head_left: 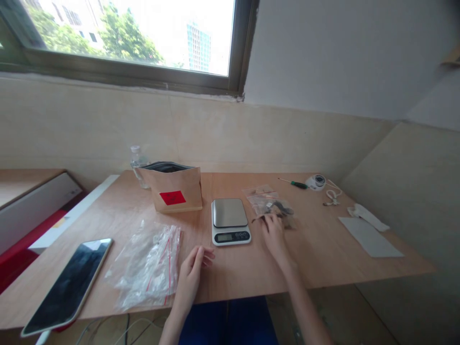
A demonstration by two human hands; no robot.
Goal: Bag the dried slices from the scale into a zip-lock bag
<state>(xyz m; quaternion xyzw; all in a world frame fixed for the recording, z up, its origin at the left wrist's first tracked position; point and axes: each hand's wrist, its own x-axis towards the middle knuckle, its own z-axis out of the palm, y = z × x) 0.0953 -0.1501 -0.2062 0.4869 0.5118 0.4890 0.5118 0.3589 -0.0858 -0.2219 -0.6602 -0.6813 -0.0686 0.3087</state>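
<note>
My right hand (275, 235) is closed at the right of the kitchen scale, its fingertips around a thin dark brown strip (256, 219) whose end sticks out to the left. Just beyond those fingers lies a clear zip bag (259, 195) with dark pieces (282, 207) on or in it; I cannot tell which. The digital kitchen scale (230, 213) has a bare steel plate, and its display is too small to read. Near the table's front edge rests my left hand (194, 266), fingers loosely bent and apart, with nothing visible in them.
Clear zip bags (153, 268) are piled left of my left hand, beside a large tablet (72, 282). Behind stand an open brown paper pouch (179, 187) and a plastic bottle (135, 160). A screwdriver (299, 184), white camera (316, 181) and white sheet (370, 237) lie at right.
</note>
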